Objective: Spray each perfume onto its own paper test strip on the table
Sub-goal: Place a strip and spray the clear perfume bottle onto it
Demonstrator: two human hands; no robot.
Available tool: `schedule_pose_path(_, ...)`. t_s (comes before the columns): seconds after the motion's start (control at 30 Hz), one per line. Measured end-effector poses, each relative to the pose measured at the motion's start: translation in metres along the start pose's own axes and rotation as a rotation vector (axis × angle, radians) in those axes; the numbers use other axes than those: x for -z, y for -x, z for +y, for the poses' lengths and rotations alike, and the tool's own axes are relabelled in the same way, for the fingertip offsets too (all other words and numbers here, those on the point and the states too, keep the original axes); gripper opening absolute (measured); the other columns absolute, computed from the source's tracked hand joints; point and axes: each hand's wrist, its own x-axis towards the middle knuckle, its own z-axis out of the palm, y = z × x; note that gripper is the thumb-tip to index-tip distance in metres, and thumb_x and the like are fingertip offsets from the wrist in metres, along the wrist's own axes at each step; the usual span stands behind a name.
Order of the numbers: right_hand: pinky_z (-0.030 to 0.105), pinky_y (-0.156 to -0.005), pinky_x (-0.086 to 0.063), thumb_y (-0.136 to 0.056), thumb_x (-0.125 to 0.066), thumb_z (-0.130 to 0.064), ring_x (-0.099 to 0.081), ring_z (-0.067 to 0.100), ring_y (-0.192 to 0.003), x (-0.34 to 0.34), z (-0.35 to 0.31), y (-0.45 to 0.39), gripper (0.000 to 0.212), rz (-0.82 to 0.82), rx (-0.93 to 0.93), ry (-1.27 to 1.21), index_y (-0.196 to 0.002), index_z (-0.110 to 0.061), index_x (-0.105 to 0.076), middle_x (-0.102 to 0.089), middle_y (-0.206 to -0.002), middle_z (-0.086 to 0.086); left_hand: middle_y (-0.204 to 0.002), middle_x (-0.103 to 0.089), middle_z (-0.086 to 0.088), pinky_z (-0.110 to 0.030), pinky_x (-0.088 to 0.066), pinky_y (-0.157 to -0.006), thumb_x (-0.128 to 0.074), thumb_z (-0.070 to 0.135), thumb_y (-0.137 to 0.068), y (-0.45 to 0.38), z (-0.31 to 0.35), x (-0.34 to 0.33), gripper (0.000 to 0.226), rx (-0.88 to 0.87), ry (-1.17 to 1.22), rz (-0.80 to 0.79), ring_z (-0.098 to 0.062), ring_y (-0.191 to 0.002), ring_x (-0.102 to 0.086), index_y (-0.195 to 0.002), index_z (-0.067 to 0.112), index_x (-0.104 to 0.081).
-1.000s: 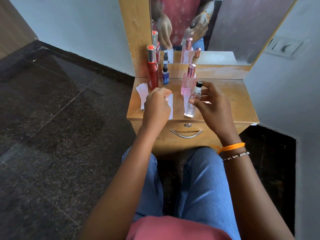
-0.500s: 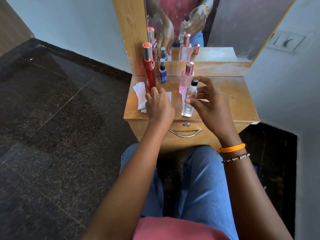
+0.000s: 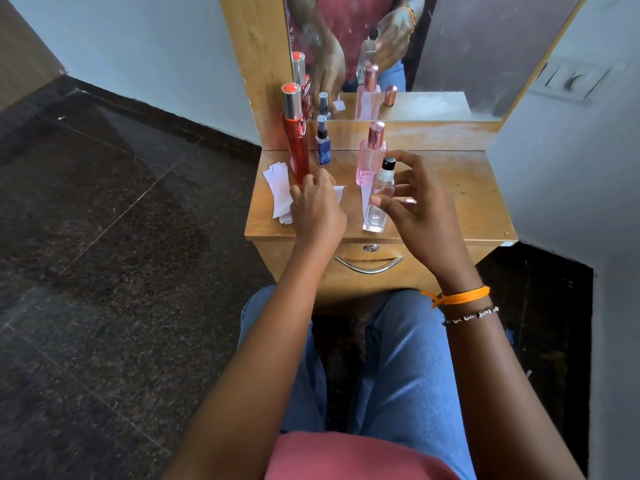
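Four perfume bottles on the bench point(image 3: 467, 188): tall red bottle point(image 3: 297, 150), small blue bottle point(image 3: 322, 147), pink bottle point(image 3: 370, 157), and clear bottle point(image 3: 379, 199) gripped by the right hand point(image 3: 419, 216). Left hand point(image 3: 317, 209) presses, fingers curled, on a paper strip point(image 3: 338, 192); several more strips point(image 3: 280, 192) lie at the left edge.

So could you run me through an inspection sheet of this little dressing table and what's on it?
Surface: wooden table top, drawer below.
Job's things: red bottle, blue bottle, pink bottle at the back; clear bottle in front; paper strips at left.
Clutter: nothing seen.
Grips: left hand on a strip; right hand holds the clear bottle.
Cables: nothing seen.
Surroundings: mirror behind, wall switch at right, dark floor.
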Motion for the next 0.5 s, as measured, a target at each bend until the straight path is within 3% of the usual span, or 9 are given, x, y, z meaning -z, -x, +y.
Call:
schedule_pose_path(0.13,0.018,-0.079,-0.048,-0.088,-0.061,-0.006,-0.056,-0.001,-0.084,0.001,-0.004,0.002,0.049,-0.035,0.009,-0.103,-0.131,-0.015,-0.040,-0.054,-0.096,-0.012,-0.113,-0.061,-0.013,-0.032,-0.047,-0.075,-0.060,-0.001,-0.084,0.005,-0.001,0.009,0.047,0.023,0.229,0.053,-0.025,-0.099,-0.060,-0.123,0.015,-0.038)
schedule_pose_path(0.27,0.047,-0.082,-0.053,-0.091,-0.055,-0.011,-0.057,0.024,-0.099,0.001,-0.008,0.008,0.048,-0.132,-0.102,-0.446,-0.133,-0.026,-0.038,-0.058,-0.114,0.016,-0.090,-0.064,0.002,-0.021,-0.045,-0.069,-0.071,0.010,-0.080,0.008,-0.003,0.028,0.035,0.031,0.419,0.022,-0.009,-0.078,-0.057,-0.110,0.013,-0.054)
schedule_pose_path(0.37,0.036,-0.076,-0.055,-0.088,-0.054,-0.013,-0.061,0.019,-0.099,-0.003,-0.010,0.011,0.045,-0.135,-0.172,-0.638,-0.130,-0.026,-0.042,-0.062,-0.112,0.009,-0.080,-0.065,0.004,-0.019,-0.047,-0.070,-0.071,0.010,-0.079,0.012,-0.006,0.038,0.017,0.063,0.589,-0.082,-0.006,-0.075,-0.059,-0.095,0.010,-0.066)
schedule_pose_path(0.5,0.032,-0.074,-0.053,-0.085,-0.057,-0.012,-0.061,0.019,-0.087,-0.013,-0.014,0.014,0.047,-0.051,-0.178,-0.661,-0.130,-0.020,-0.045,-0.062,-0.104,0.011,-0.081,-0.068,-0.001,-0.020,-0.049,-0.072,-0.069,0.006,-0.080,0.019,-0.005,0.048,0.011,0.120,0.792,-0.253,-0.010,-0.077,-0.062,-0.084,0.015,-0.066)
